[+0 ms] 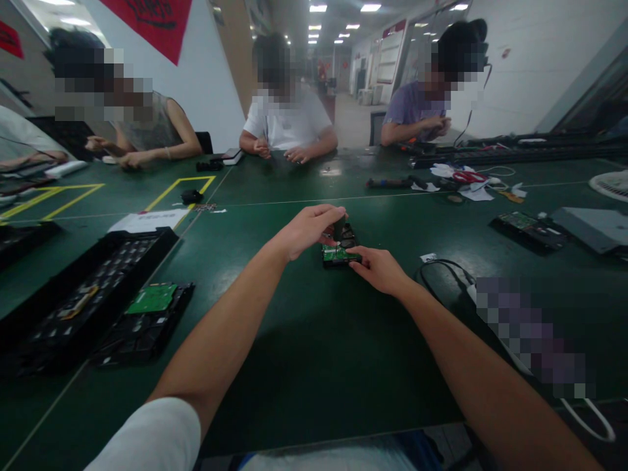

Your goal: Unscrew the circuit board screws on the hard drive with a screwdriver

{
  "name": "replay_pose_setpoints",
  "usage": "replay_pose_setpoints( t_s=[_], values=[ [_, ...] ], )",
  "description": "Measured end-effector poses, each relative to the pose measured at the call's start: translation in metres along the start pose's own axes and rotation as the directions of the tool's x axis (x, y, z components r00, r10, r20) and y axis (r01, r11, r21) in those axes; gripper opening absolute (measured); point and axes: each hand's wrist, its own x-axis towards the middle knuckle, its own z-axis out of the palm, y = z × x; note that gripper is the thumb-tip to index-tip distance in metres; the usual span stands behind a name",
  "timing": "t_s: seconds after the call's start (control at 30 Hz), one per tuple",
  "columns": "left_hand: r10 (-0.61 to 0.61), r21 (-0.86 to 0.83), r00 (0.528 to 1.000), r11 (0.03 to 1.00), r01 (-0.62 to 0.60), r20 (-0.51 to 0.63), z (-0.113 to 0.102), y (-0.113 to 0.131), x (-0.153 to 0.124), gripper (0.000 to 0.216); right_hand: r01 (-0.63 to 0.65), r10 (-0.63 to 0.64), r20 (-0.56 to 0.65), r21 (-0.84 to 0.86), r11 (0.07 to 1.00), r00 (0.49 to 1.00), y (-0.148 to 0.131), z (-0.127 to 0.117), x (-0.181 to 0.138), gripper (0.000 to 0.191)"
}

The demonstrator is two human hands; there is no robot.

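A small black hard drive (339,252) with a green circuit board on top lies on the dark green table (304,340), straight ahead. My left hand (309,229) is closed around a dark screwdriver handle (339,227) held upright over the drive. My right hand (380,268) rests at the drive's right edge, fingers pressed on it and holding it still.
Black trays (83,297) and a drive with a green board (152,299) sit at the left. A black cable (441,268) and a white cord (583,418) lie at the right. More drives (530,229) and clutter lie farther right. Three people work at the far side.
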Motion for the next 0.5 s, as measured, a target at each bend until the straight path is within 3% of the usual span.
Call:
replay_pose_setpoints(
  t_s=[0.13, 0.23, 0.3, 0.5],
  values=[
    [-0.029, -0.087, 1.000, 0.996, 0.029, -0.001, 0.003, -0.003, 0.002, 0.027, 0.001, -0.001, 0.005, 0.009, 1.000, 1.000, -0.001, -0.001, 0.000, 0.042],
    [-0.031, -0.203, 0.995, 0.978, 0.050, 0.097, 0.004, -0.009, 0.006, 0.027, -0.008, 0.007, 0.004, 0.016, 1.000, 1.000, -0.002, -0.001, -0.001, 0.042],
    [-0.011, -0.248, 0.995, 0.968, 0.036, 0.103, 0.004, -0.012, 0.009, 0.027, -0.014, 0.014, 0.008, 0.016, 1.000, 1.000, -0.002, -0.001, -0.001, 0.043],
    [0.025, -0.185, 0.996, 0.983, -0.008, 0.090, 0.006, -0.010, 0.006, 0.036, -0.009, 0.009, 0.003, 0.011, 1.000, 1.000, -0.001, 0.001, 0.000, 0.041]
  ],
)
